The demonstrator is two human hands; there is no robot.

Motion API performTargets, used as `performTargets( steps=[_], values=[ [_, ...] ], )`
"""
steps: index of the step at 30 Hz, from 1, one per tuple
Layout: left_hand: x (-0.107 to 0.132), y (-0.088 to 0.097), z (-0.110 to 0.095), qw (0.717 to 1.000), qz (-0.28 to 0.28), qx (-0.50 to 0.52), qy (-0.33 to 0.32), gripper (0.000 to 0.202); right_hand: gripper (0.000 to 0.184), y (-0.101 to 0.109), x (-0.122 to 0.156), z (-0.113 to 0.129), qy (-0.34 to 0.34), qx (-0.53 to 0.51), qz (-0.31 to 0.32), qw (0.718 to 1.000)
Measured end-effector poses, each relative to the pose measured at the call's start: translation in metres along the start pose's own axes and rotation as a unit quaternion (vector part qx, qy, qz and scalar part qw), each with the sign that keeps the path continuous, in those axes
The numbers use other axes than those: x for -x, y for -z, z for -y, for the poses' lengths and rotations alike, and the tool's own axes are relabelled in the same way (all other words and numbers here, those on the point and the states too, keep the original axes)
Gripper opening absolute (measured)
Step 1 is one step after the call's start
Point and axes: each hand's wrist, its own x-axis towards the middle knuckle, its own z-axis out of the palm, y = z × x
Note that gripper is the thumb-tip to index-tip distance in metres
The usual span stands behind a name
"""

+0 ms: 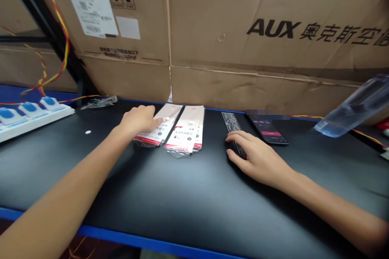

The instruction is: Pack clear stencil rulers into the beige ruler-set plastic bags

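Observation:
My left hand [139, 119] is closed over the left edge of a stack of flat ruler packets [167, 123], thumb on top; its other fingers are partly hidden. These packets are clear sleeves with white and red cards. Right beside them lies a second stack of ruler packets [184, 132], apart from the hand. My right hand [258, 156] has its fingers and thumb around the near end of a clear stencil ruler [231, 122] with white markings. The far end of this ruler lies on the black tabletop.
A phone [270, 129] with a lit screen lies right of the stencil ruler. Farther right a clear plastic sleeve [349, 107] tilts upward. On the left are a white power strip [36, 117], crumpled plastic [100, 102] and red-yellow wires [65, 44]. Large cardboard boxes [212, 48] wall off the back.

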Motion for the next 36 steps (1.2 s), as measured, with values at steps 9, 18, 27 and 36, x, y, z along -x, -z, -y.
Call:
performTargets(
  steps=[9, 18, 27, 36],
  values=[
    [0.002, -0.007, -0.002, 0.999, -0.034, 0.020, -0.018, 0.063, 0.014, -0.001, -0.003, -0.003, -0.002, -0.114, -0.034, 0.993],
    [0.023, -0.004, -0.035, 0.956, -0.123, 0.159, -0.215, 0.050, 0.022, 0.000, -0.006, -0.015, -0.024, -0.070, -0.037, 0.997],
    [0.046, -0.027, -0.065, 0.924, -0.035, 0.212, -0.316, 0.070, 0.018, -0.004, -0.008, -0.018, -0.036, -0.146, -0.091, 0.984],
    [0.047, -0.031, -0.073, 0.919, -0.035, 0.247, -0.305, 0.046, 0.026, -0.005, -0.011, -0.026, -0.070, -0.147, -0.072, 0.984]
  ],
)
